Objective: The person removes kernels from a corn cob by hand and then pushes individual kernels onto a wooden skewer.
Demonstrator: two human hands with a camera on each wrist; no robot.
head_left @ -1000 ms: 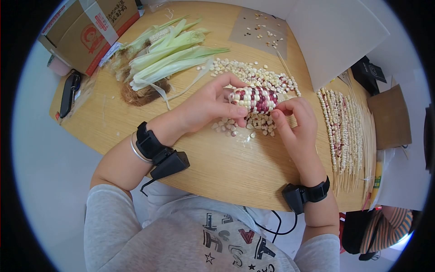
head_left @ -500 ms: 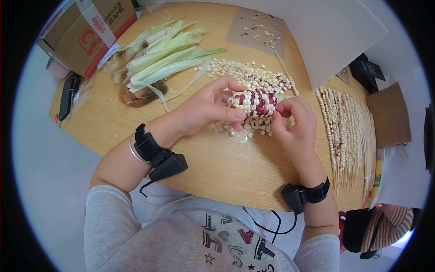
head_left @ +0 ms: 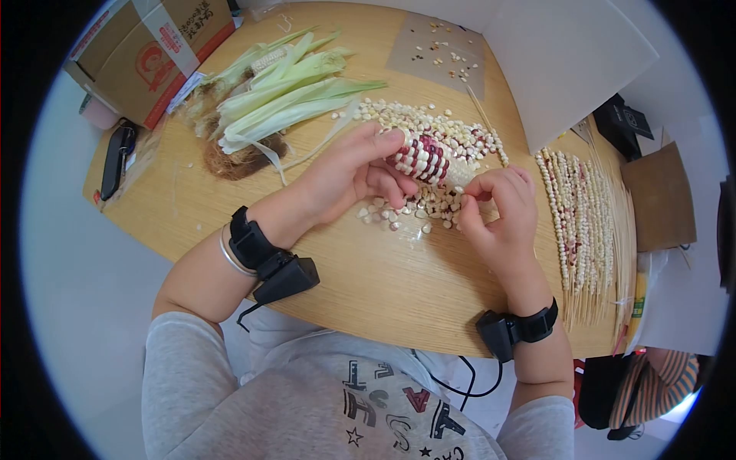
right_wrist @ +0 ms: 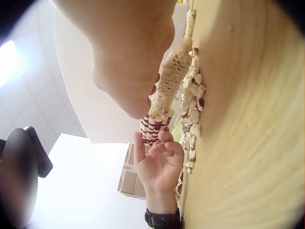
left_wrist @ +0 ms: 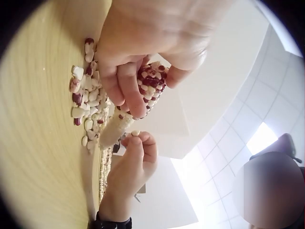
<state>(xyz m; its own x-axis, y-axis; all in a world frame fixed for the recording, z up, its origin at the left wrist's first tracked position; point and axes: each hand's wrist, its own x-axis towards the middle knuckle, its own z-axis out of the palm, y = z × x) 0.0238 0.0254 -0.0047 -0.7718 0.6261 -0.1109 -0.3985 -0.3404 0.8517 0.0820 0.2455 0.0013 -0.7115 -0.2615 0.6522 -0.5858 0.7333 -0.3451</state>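
My left hand (head_left: 345,172) grips a corn cob (head_left: 423,157) with white and dark red kernels, thumb over its top and fingers beneath. The cob slants down to the right. Its right stretch is stripped bare, as the right wrist view shows on the pale pitted cob (right_wrist: 172,76). My right hand (head_left: 502,211) is beside the bare end, thumb and forefinger together. Between those fingertips a single pale kernel (left_wrist: 136,133) shows in the left wrist view. Loose white and red kernels (head_left: 441,205) lie on the table just below the cob.
A larger spread of kernels (head_left: 414,119) lies behind the hands. Husks (head_left: 291,100) with brown silk and a cardboard box (head_left: 146,57) stand at the back left. Kernels threaded on sticks (head_left: 575,222) line the right side, near a white panel (head_left: 575,61).
The cob has turned in my left hand and now tilts, showing its bare stretch. My left thumb has moved up onto its top. The right hand has stayed close by.
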